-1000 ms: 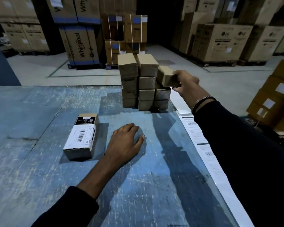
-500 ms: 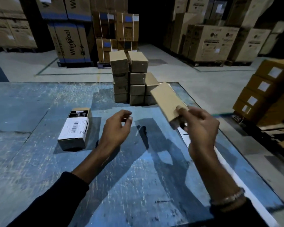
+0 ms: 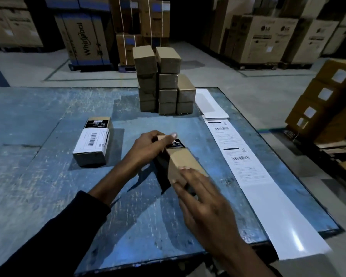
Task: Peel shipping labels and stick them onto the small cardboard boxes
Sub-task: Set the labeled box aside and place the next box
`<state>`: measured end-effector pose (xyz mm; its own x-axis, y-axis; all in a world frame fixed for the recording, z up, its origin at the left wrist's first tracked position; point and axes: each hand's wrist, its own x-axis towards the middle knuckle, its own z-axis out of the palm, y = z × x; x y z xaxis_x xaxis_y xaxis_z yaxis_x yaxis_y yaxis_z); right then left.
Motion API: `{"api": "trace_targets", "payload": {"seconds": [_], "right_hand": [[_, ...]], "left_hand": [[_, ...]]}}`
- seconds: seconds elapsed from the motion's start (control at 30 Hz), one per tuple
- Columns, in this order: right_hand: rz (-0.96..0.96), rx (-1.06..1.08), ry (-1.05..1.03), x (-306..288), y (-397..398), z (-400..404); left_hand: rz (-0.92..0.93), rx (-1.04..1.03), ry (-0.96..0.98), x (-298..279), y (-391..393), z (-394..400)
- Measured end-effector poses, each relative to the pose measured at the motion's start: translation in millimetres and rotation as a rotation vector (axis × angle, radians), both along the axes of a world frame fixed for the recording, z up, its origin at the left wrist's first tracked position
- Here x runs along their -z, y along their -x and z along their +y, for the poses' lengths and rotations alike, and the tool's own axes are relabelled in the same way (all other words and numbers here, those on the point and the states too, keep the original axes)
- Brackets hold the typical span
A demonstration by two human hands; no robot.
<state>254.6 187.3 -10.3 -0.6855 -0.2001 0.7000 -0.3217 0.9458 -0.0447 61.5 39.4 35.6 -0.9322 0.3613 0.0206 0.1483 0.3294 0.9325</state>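
Observation:
A small cardboard box (image 3: 183,160) with a black sticker at its far end lies on the blue table (image 3: 48,176) between my hands. My left hand (image 3: 148,148) grips its far end, fingers curled over the top. My right hand (image 3: 204,198) holds its near end, fingertips on the top face. To the left lies a box that carries a white shipping label (image 3: 92,141). A stack of plain small boxes (image 3: 164,80) stands at the table's far side. A strip of shipping labels (image 3: 240,160) runs along the right edge.
Blank backing paper (image 3: 288,226) hangs over the table's near right corner. Large cartons (image 3: 82,37) and LG boxes (image 3: 268,39) line the warehouse floor behind. More labelled brown boxes (image 3: 324,96) are piled at the right, beside the table.
My right hand took a box off the stack, brought it toward me and set it on the table. My left hand rose from the table and took hold of the box's far end.

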Motion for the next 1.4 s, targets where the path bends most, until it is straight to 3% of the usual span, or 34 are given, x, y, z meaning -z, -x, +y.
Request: {"api": "trace_targets", "payload": {"seconds": [0.17, 0.33, 0.47, 0.67, 0.8, 0.97, 1.13, 1.4], "right_hand": [[-0.089, -0.081, 0.021, -1, 1, -1], [-0.149, -0.065, 0.39, -17, 1, 2], [-0.414, 0.101, 0.642, -25, 1, 4], [-0.44, 0.117, 0.668, -17, 4, 6], [-0.485, 0.079, 0.853, -13, 5, 23], [-0.411, 0.065, 1.073, -9, 12, 31], [-0.527, -0.052, 1.159, -10, 18, 43], [-0.56, -0.066, 1.076, -4, 17, 50]], "left_hand": [[-0.001, 0.034, 0.034, 0, 5, -2], [0.032, 0.081, 0.089, 0, 0, -3], [0.038, 0.079, 0.119, -2, -2, -5], [0.065, 0.075, 0.296, -19, 1, -15], [0.023, 0.26, 0.526, -49, 0, -37], [0.1, 0.515, 0.587, -63, -6, -60], [0.133, 0.54, 0.664, -62, -11, -57], [0.073, 0.55, 0.707, -66, -20, -53]]}}
